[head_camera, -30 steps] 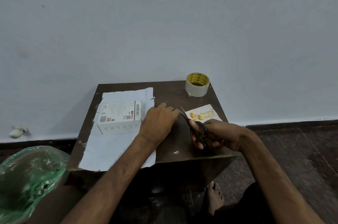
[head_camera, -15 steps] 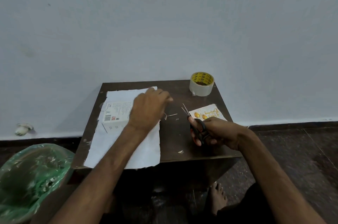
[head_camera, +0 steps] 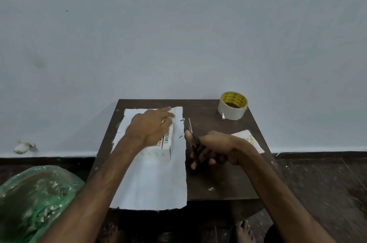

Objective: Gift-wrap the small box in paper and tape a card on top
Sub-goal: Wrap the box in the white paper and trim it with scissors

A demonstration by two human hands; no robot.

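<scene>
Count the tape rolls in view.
1. The tape roll lies flat at the far right corner of the table, beyond the card. No other shows, though the right hand hides some tabletop.

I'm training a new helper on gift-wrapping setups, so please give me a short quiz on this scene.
1. True or false: the tape roll stands on the table, off the paper.
2. The right hand has its grip on: A) the card, B) the scissors, C) the tape roll.
3. Which hand lies over the small box?
Key: 1 true; 2 B; 3 the left hand.
</scene>
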